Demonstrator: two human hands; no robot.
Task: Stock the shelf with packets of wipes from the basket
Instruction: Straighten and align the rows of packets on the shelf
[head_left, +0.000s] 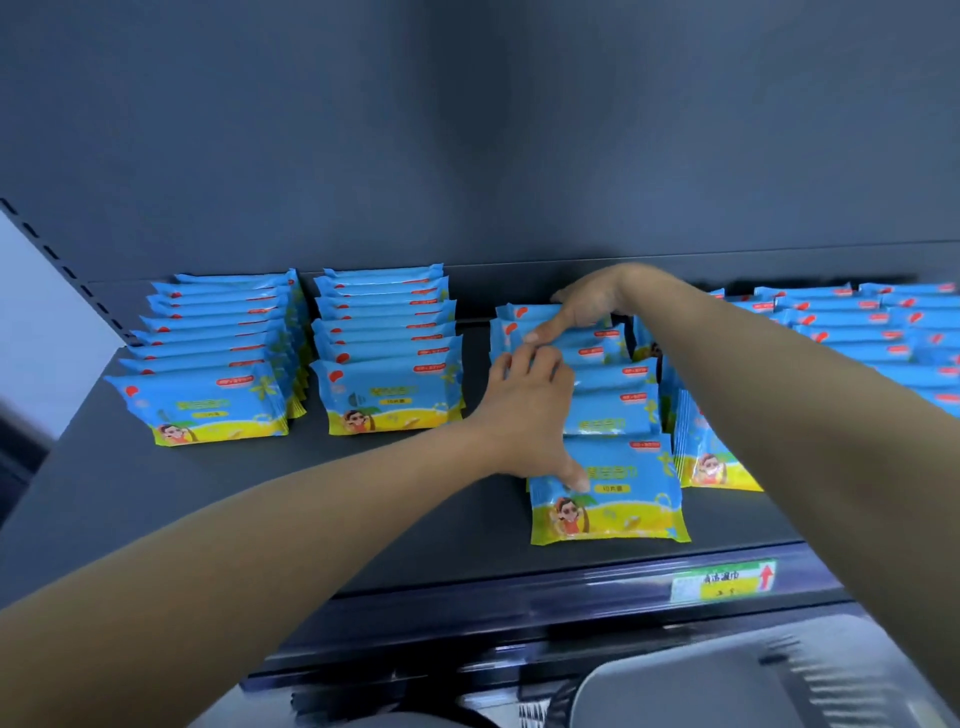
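Wipes packets (613, 410), 3rd row from L on shelf (415, 530): leaning back, faces fwd, long axis L-R. Front packet (623, 514) print blurred, unreadable. Price tag (724, 579): green, red arrow, chars illegible. Left hand (524, 415) spread wide, thumb on front packet. Right hand (587, 301) spread wide at row's rear.

Packets stand on the shelf (156, 493) in rows running front to back. Toward 9 o'clock are the left row (218, 364) and, just beside it at its 3 o'clock, the second row (387, 358). After a gap comes the middle row (613, 400), whose front packet (623, 499) is nearest the shelf edge. The left hand (524, 410) rests on this row, with its thumb on the front packet. The right hand (587, 304) is at the row's rear end. More rows (883, 332) crowd toward 3 o'clock. A price tag (724, 581) is on the shelf edge at 5 o'clock, and the basket (779, 691) is below it.
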